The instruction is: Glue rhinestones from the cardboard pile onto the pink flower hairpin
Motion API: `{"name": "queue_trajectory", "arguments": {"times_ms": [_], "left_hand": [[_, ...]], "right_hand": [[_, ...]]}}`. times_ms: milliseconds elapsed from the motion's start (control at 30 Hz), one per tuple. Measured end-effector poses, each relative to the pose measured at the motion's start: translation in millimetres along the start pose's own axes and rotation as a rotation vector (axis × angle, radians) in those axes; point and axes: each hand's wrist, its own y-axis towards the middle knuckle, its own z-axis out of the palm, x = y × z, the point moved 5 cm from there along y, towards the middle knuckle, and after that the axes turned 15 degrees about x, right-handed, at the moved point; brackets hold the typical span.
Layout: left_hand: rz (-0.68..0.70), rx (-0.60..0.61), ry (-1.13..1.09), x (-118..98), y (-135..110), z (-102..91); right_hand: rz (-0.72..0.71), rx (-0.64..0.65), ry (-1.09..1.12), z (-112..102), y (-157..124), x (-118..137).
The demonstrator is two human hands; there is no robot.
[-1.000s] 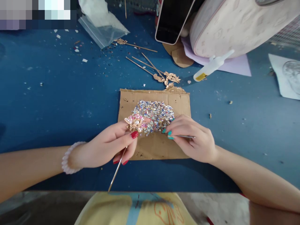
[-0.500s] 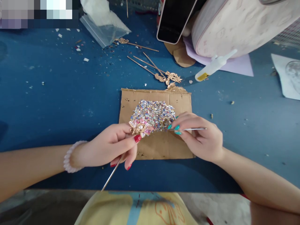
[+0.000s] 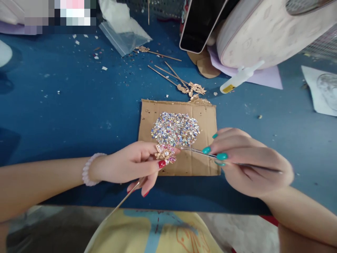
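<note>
Holding a gold hairpin (image 3: 165,154) by its jewelled flower head, the left hand (image 3: 131,165) pinches it between thumb and fingers over the near edge of a cardboard sheet (image 3: 205,116); the pin's thin stem runs down past the table edge toward the lap. The right hand (image 3: 247,165) has its fingertips closed on a slim metal tool (image 3: 195,151), whose tip reaches the flower head. Just behind both hands, a heap of small rhinestones (image 3: 175,128) lies on the cardboard. Beyond the sheet, several bare gold hairpins (image 3: 184,82) lie touching its far edge, with a small white glue bottle (image 3: 240,77) to their right. A clear plastic bag (image 3: 125,33), a dark phone (image 3: 201,24) leaning on a pale pink pouch (image 3: 268,31), and a lilac paper (image 3: 265,75) fill the far side. Nothing lies between the hands and the stones. Supporting everything is a blue table (image 3: 65,105), strewn with tiny chips and scraps. The surrounding room is out of view.
</note>
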Motion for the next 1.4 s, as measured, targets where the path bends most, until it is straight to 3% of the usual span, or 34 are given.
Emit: {"name": "queue_trajectory", "arguments": {"times_ms": [167,400,867,1400], "left_hand": [[-0.183,0.294,-0.191,0.8,2.6,1.9],[-0.195,0.452,-0.237,6.7,5.1,-7.6],[-0.318,0.387,-0.192,4.7,5.3,-3.3],[-0.321,0.415,-0.163,5.4,4.6,-1.5]], "right_hand": [[-0.047,0.193,0.003,-3.0,14.1,13.4],[-0.098,0.288,0.144,13.2,27.8,13.2],[-0.043,0.292,0.151,29.2,20.3,9.5],[-0.041,0.306,0.161,31.0,19.9,8.4]]}}
